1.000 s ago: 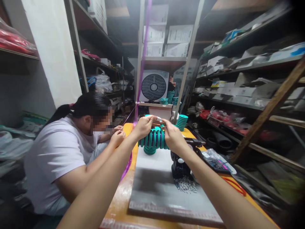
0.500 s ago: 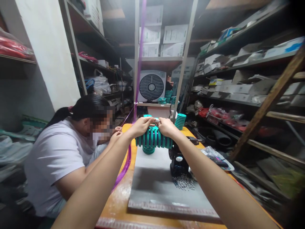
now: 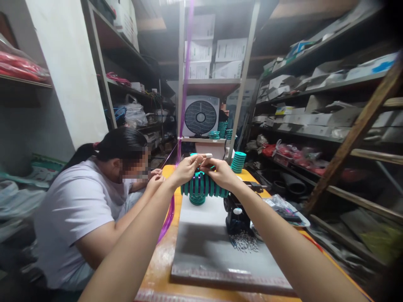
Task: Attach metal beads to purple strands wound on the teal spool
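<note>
My left hand (image 3: 188, 168) and my right hand (image 3: 222, 172) meet fingertip to fingertip, both pinched, over a horizontal row of teal spools (image 3: 204, 188) wound with dark purple line. What the fingertips pinch is too fine to make out. A white wrap (image 3: 208, 155) covers one fingertip. The row sits beside a black metal device (image 3: 234, 216) on a grey board (image 3: 201, 256). At the device's foot lies a heap of small silvery metal pieces (image 3: 244, 243). Below the row, a stack of teal discs (image 3: 197, 200) is partly hidden.
A co-worker (image 3: 78, 201) sits at the left, hands near purple strands (image 3: 168, 220) that hang beside the table (image 3: 157, 264). Another stack of teal spools (image 3: 238, 162) stands behind my right hand. A bagged tray (image 3: 288, 212) lies at the right. A box fan (image 3: 201, 116) stands behind.
My right fingers have shifted slightly down and curled more against the left fingertips, baring the white-wrapped fingertip. The view has tilted a little; the spool row stays in place.
</note>
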A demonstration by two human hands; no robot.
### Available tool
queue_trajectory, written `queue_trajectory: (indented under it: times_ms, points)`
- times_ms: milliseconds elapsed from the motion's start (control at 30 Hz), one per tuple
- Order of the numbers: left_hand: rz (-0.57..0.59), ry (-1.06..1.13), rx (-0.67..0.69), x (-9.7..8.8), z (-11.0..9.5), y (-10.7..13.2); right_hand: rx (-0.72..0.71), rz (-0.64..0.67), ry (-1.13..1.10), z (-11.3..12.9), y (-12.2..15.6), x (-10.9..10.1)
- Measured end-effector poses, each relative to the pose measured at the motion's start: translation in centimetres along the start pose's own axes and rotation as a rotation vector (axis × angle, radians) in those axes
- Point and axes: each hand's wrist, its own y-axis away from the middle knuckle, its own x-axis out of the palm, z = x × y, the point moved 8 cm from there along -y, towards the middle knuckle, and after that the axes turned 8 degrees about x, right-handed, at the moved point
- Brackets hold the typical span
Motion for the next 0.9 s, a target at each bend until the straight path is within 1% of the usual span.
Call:
queue_trajectory:
  times_ms: [100, 233, 300, 433, 533, 667, 767, 900]
  points:
    - [0.008, 0.022, 0.014, 0.2, 0.0, 0.5, -0.040, -0.053, -0.097, 1.0, 1.4, -0.4]
    - [-0.016, -0.058, 0.056, 0.1, -0.5, 1.4, -0.028, -0.108, -0.248, 1.4, 3.2, -0.6]
    - [-0.018, -0.134, 0.080, 0.1, -0.9, 1.9, -0.002, -0.140, -0.339, 1.3, 3.9, -0.6]
    - [-0.006, -0.358, 0.085, 0.2, -1.7, 2.9, 0.058, -0.214, -0.514, 1.3, 5.2, -0.6]
    - [0.002, -0.411, 0.109, 0.6, -2.4, 3.2, 0.090, -0.228, -0.609, 1.7, 6.2, -0.4]
    - [-0.023, -0.468, 0.092, 0.5, -2.5, 2.6, 0.146, -0.202, -0.694, 1.7, 7.7, 0.9]
    - [-0.042, -0.443, 0.070, 0.3, -2.1, 1.8, 0.174, -0.233, -0.633, 0.9, 9.1, 2.4]
    - [-0.042, -0.325, 0.035, 0.0, -0.7, 0.9, 0.205, -0.270, -0.532, -1.1, 10.4, 5.2]
